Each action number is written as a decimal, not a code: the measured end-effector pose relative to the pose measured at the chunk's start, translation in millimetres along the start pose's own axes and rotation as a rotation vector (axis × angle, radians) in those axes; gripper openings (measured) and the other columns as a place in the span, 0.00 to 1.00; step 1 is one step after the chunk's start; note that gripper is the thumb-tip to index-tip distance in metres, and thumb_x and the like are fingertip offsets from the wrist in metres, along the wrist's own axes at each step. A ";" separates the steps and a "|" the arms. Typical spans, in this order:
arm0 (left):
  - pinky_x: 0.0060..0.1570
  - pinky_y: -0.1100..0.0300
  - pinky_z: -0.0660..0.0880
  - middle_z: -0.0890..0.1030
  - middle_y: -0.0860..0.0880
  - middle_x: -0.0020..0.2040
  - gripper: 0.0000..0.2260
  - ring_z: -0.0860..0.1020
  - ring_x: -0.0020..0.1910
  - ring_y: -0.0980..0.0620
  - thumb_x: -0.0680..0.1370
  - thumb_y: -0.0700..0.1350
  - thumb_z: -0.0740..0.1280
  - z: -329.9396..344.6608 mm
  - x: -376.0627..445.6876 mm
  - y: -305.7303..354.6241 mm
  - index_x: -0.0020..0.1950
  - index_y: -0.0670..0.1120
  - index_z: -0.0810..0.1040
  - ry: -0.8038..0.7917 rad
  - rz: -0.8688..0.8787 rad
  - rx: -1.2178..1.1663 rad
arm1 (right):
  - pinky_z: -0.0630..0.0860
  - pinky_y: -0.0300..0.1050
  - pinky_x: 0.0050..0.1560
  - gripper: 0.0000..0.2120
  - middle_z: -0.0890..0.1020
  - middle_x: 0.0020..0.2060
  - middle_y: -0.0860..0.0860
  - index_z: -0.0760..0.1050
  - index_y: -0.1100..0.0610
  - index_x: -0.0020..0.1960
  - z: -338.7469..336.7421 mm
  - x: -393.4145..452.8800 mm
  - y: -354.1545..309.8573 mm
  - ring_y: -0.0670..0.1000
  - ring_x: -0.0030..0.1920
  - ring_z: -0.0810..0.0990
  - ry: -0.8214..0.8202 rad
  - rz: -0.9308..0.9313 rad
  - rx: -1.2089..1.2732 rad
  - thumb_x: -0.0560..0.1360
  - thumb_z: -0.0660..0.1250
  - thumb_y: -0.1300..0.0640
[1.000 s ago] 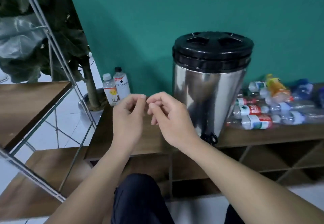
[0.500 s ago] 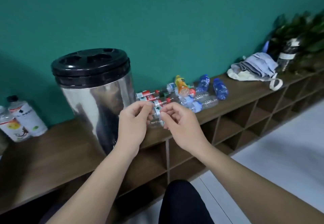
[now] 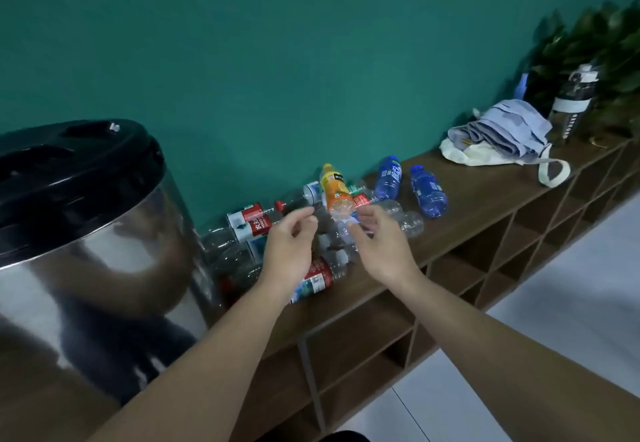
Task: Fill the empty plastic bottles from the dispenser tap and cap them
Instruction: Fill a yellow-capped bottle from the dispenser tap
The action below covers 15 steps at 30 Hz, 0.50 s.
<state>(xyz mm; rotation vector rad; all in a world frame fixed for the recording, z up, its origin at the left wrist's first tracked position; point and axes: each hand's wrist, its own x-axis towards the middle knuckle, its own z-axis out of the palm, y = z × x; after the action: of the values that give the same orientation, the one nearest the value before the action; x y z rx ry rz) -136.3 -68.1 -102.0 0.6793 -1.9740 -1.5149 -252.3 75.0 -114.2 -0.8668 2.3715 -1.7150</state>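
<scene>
A flat teal wall (image 3: 311,60) fills the upper part of the view, evenly and dimly lit. Against it runs a long counter (image 3: 485,206) with a dark wood-grain top, receding toward the far right. Its front is divided into open square cubbyholes (image 3: 360,348) stacked in rows, their interiors in shadow. On the far right of the counter lie a folded pale-blue cloth on a cream tote bag (image 3: 498,136), a dark sports bottle (image 3: 571,105) standing upright, and a leafy green plant (image 3: 595,39). The floor (image 3: 554,337), lower right, is pale glossy tile with a thin dark grout line.
</scene>
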 end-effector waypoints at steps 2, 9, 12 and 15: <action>0.76 0.49 0.77 0.83 0.57 0.71 0.13 0.81 0.70 0.54 0.90 0.52 0.67 10.3 28.9 -2.1 0.75 0.58 0.82 -0.027 0.002 0.025 | 0.78 0.50 0.70 0.22 0.82 0.65 0.45 0.76 0.54 0.74 4.6 28.4 10.1 0.47 0.65 0.81 -0.010 0.030 -0.019 0.85 0.71 0.45; 0.60 0.66 0.76 0.83 0.52 0.70 0.16 0.83 0.63 0.56 0.91 0.50 0.63 45.3 92.3 0.3 0.78 0.51 0.80 -0.072 0.029 0.172 | 0.75 0.57 0.72 0.30 0.80 0.72 0.54 0.70 0.56 0.81 21.8 98.8 22.7 0.57 0.71 0.79 -0.018 0.133 -0.073 0.86 0.67 0.41; 0.63 0.65 0.71 0.81 0.51 0.74 0.19 0.79 0.67 0.56 0.92 0.50 0.61 57.3 99.9 -1.3 0.82 0.48 0.76 -0.106 0.016 0.209 | 0.76 0.56 0.71 0.27 0.81 0.71 0.56 0.73 0.57 0.79 26.0 113.8 25.1 0.58 0.71 0.80 -0.013 0.158 -0.083 0.86 0.67 0.42; 0.68 0.63 0.72 0.79 0.51 0.77 0.19 0.77 0.71 0.55 0.92 0.48 0.62 58.9 102.8 -7.2 0.83 0.48 0.76 -0.090 0.000 0.185 | 0.77 0.58 0.72 0.21 0.84 0.69 0.55 0.77 0.57 0.76 26.8 116.6 26.6 0.57 0.69 0.82 -0.001 0.163 -0.057 0.86 0.69 0.49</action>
<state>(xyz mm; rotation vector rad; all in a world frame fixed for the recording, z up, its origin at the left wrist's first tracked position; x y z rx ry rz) -250.5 -99.6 -108.7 0.6963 -2.2025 -1.3960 -349.7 0.7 -118.8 -0.6599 2.4259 -1.5925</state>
